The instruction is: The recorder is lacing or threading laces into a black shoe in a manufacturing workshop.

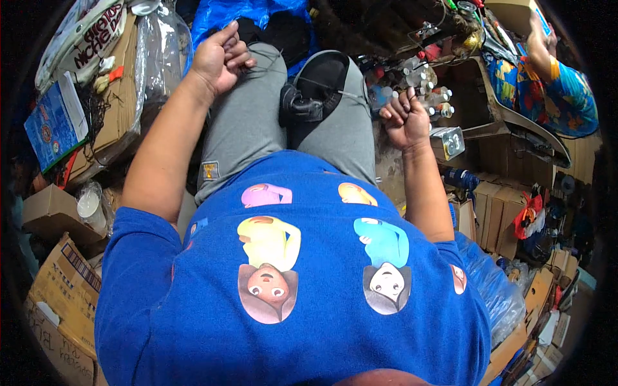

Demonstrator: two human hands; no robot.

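My left hand (222,59) is raised over my left thigh with its fingers curled in. A thin dark cord (273,66) runs from near those fingers across my lap; whether they grip it I cannot tell. On my right thigh lies a black object (302,106), its kind unclear, beside a larger dark piece (324,72) over the knee. A thin pale strip (347,94) stretches from there toward my right hand (409,119). That hand is closed, palm up, just right of my leg, and what it may hold is too small to make out.
Several clear plastic bottles (421,80) and a square metal tin (447,143) stand right of my knee. Another person's patterned sleeve (573,96) shows at far right. Flattened cardboard (119,96) and a small box (55,212) crowd the left. Blue plastic (209,19) lies ahead.
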